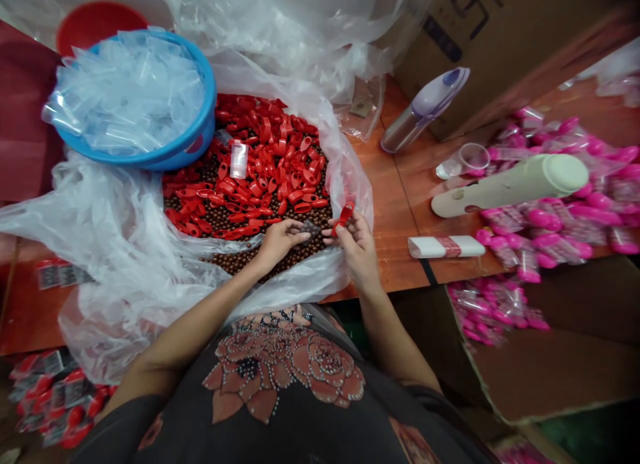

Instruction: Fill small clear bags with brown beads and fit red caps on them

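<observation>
Over the near edge of a plastic-lined pile, my left hand [280, 244] pinches a small clear plastic sleeve [311, 229]. Close by on the right, my right hand [361, 251] has a red plastic cap [345, 214], spoon-like in shape, between thumb and fingers. The sleeve and the cap are apart. Beyond both hands lie many loose red caps [285, 151] on a bed of small brown beads [220, 219]. One clear sleeve [239, 160] rests on top of the caps.
A blue basin [211, 111] heaped with clear sleeves stands at the back left. On the right are a purple-and-silver bottle [425, 111], a pale green cylinder [505, 186], a white roll [446, 247] and pink-capped packs [550, 231]. Finished-looking red packs [60, 397] lie lower left.
</observation>
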`<action>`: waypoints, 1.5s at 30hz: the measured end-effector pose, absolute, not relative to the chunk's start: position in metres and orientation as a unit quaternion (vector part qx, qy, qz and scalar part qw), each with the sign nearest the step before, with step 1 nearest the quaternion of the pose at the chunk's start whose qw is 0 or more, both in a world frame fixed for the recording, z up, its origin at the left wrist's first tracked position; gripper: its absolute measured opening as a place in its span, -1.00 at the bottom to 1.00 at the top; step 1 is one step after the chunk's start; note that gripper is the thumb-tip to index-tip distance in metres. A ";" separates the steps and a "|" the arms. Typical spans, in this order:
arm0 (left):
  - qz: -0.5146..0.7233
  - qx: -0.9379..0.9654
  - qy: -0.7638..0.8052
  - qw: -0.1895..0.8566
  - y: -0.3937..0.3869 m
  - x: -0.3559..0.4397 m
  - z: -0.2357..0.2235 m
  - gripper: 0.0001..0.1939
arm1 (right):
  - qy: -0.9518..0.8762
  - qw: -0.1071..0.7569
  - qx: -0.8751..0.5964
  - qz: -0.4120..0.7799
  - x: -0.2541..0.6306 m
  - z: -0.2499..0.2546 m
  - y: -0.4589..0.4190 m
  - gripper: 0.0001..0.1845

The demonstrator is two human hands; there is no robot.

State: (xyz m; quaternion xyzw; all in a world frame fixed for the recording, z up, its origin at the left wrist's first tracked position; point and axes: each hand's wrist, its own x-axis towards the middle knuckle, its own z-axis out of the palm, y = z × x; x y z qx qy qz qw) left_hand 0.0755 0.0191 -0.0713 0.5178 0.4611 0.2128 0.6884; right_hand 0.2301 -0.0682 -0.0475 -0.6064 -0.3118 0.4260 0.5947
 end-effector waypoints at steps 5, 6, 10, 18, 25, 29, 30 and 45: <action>0.237 0.469 0.443 0.727 0.020 0.077 -0.071 -0.67 | -0.324 0.594 -0.602 0.425 0.231 -0.050 -0.068 -0.45; 0.238 0.465 0.441 0.730 0.020 0.077 -0.070 -0.67 | -0.327 0.595 -0.603 0.419 0.231 -0.050 -0.068 -0.46; 0.218 0.462 0.449 0.733 0.019 0.070 -0.065 -0.71 | -0.348 0.574 -0.625 0.399 0.233 -0.049 -0.068 -0.55; 0.179 0.461 0.474 0.729 0.018 0.057 -0.063 -0.77 | -0.353 0.560 -0.632 0.403 0.234 -0.050 -0.068 -0.62; 0.194 0.400 0.469 0.763 0.017 0.055 -0.064 -0.70 | -0.357 0.570 -0.622 0.400 0.236 -0.052 -0.071 -0.63; 0.197 0.380 0.469 0.773 0.015 0.050 -0.062 -0.68 | -0.335 0.585 -0.618 0.404 0.236 -0.052 -0.071 -0.67; 0.196 0.378 0.468 0.774 0.015 0.049 -0.061 -0.68 | -0.332 0.585 -0.620 0.404 0.235 -0.052 -0.072 -0.67; 0.193 0.460 0.515 0.697 0.019 0.069 -0.067 -0.88 | -0.342 0.581 -0.637 0.374 0.232 -0.055 -0.073 -0.61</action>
